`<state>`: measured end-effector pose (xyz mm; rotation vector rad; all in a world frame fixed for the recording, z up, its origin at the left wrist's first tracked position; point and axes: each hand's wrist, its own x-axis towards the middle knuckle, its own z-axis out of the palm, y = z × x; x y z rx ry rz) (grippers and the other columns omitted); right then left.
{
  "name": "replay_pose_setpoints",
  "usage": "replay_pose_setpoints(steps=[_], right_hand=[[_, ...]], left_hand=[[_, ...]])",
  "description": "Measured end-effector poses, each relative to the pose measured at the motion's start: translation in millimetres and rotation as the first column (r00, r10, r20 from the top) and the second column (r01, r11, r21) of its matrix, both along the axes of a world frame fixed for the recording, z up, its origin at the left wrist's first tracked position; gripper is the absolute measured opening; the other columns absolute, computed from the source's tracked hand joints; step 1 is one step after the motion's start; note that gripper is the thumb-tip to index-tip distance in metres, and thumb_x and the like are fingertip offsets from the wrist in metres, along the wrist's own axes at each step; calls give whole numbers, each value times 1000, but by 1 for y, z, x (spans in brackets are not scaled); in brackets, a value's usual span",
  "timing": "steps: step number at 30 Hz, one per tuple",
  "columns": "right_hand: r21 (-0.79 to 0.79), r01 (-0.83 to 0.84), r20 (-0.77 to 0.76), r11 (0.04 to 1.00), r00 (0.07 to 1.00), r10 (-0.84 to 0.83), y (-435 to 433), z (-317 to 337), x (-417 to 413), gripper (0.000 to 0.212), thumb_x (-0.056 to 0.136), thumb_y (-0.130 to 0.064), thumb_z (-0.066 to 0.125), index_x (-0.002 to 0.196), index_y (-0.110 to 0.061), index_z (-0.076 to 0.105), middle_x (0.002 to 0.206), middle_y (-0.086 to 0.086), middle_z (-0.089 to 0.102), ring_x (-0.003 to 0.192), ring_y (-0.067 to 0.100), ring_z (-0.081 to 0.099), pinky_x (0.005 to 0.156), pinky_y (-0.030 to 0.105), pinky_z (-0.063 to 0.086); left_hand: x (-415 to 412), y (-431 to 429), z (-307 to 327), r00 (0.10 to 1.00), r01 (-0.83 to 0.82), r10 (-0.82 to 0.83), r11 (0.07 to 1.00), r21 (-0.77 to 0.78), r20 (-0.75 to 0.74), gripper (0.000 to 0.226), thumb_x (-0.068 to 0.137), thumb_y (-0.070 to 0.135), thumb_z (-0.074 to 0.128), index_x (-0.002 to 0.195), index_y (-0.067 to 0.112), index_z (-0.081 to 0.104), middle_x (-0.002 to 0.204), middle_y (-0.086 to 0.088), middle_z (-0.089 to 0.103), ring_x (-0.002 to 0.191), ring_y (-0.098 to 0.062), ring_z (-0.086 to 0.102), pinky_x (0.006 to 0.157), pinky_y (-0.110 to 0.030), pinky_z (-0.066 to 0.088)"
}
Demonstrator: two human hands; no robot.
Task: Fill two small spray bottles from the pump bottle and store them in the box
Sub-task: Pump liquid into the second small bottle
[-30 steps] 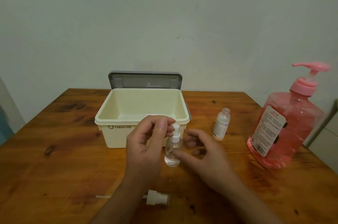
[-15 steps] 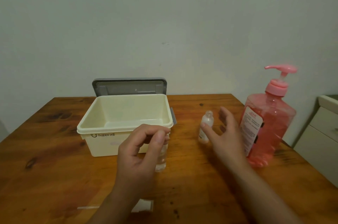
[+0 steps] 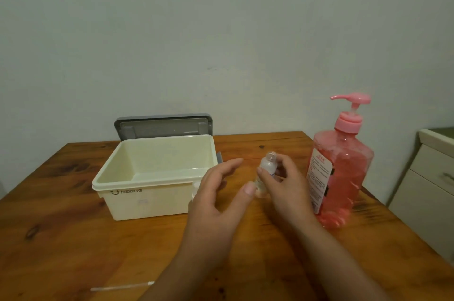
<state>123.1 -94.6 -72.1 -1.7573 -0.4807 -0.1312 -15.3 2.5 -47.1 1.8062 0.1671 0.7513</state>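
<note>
My right hand (image 3: 285, 185) grips a small clear uncapped bottle (image 3: 268, 164) and holds it upright just above the table, left of the pink pump bottle (image 3: 344, 173). My left hand (image 3: 218, 197) is open with its fingers spread, its thumb tip close to that bottle's base. Behind my left hand, only the white top of the capped spray bottle (image 3: 195, 187) shows, in front of the cream box (image 3: 147, 202). The box stands open and nothing shows inside it.
The box's grey lid (image 3: 162, 126) leans against the wall behind it. A loose spray head's thin white tube (image 3: 122, 286) lies on the wooden table (image 3: 61, 239) near the front edge; my left forearm hides the head. A cream cabinet (image 3: 430, 190) stands to the right.
My left hand let go of the capped spray bottle and moved right, opening. My right hand closed round the uncapped bottle and lifted it slightly.
</note>
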Motion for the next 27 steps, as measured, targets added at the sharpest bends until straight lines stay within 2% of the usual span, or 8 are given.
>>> replay_pose_setpoints(steps=[3, 5, 10, 15, 18, 22, 25, 27], right_hand=[[114, -31, 11, 993, 999, 30, -8, 14, -11, 29, 88, -21, 71, 114, -29, 61, 103, -10, 66, 93, 2, 62, 69, 12, 50], [152, -62, 22, 986, 998, 60, -13, 25, -20, 27, 89, -21, 71, 114, -26, 62, 100, -9, 67, 91, 4, 62, 68, 12, 50], [257, -192, 42, 947, 981, 188, -25, 45, -40, 26, 88, -14, 70, 113, -22, 64, 100, -3, 71, 91, 8, 68, 70, 20, 55], [232, -284, 72, 930, 959, 275, -33, 58, -48, 29, 89, -9, 68, 117, -16, 63, 95, -3, 70, 81, -3, 68, 66, 13, 51], [173, -293, 89, 940, 956, 281, -37, 63, -49, 34, 88, -13, 68, 122, -18, 62, 102, -6, 69, 85, -9, 66, 68, 9, 50], [217, -155, 232, 964, 967, 104, -52, 74, -44, 41, 83, -33, 65, 122, -21, 64, 111, -11, 69, 102, -4, 64, 80, 10, 50], [369, -26, 359, 929, 926, -117, -70, 92, -38, 16, 95, -22, 61, 108, -27, 68, 105, -6, 72, 99, 8, 67, 80, 17, 53], [445, 35, 393, 895, 890, -230, -81, 102, -25, 15, 99, -20, 57, 101, -32, 65, 103, -4, 71, 94, 10, 67, 77, 19, 54]], left_hand=[[6, -10, 1, 997, -11, 9, 1000, -24, -81, 44, 78, 68, 57, 119, 63, 44, 134, 37, 43, 130, 3, 39, 108, -30, 38], [8, -18, 3, 994, 14, -18, 999, -35, -104, 52, 74, 67, 53, 123, 61, 40, 138, 35, 38, 133, 5, 34, 110, -28, 34], [19, -28, 5, 991, 64, -91, 966, -252, -100, 65, 72, 61, 52, 135, 45, 45, 134, 26, 49, 120, 8, 46, 87, -7, 40], [22, -28, 0, 966, 213, -260, 764, -610, 11, 53, 82, 48, 60, 128, 20, 62, 123, -4, 70, 114, -16, 67, 103, -40, 48], [23, -31, 2, 963, 237, -256, 647, -725, 86, 44, 84, 36, 62, 121, 12, 66, 116, -10, 73, 108, -21, 70, 96, -37, 51], [24, -32, 4, 972, 211, -213, 586, -782, 103, 39, 77, 32, 65, 112, 14, 68, 98, -6, 77, 91, -18, 72, 84, -32, 55], [26, -32, 5, 977, 182, -202, 589, -787, 74, 40, 75, 33, 66, 111, 17, 66, 98, -4, 77, 94, -20, 73, 84, -34, 57], [29, -33, 5, 978, 169, -197, 585, -793, 64, 39, 74, 33, 66, 110, 17, 65, 98, -5, 77, 94, -21, 74, 84, -33, 57]])
